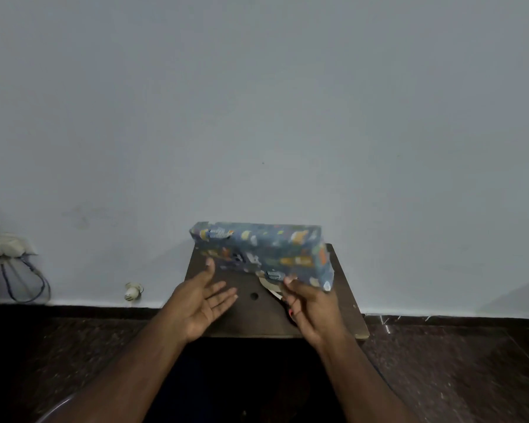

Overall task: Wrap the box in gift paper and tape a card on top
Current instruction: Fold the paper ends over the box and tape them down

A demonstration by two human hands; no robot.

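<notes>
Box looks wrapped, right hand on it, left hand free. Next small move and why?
Probably lower the wrapped box flat onto the small wooden table. It is tilted, gripped only at its near edge by the right hand, the left hand open beside it. No card shows on top yet.

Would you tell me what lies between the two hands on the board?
In the head view, bare brown board with a small round hole separates left hand and right hand.

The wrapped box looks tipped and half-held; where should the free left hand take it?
Judging by its tilt, grip the wrapped box at its raised left end, coming from the left. The right hand already holds the lower right corner, and the left hand is open beside it.
</notes>
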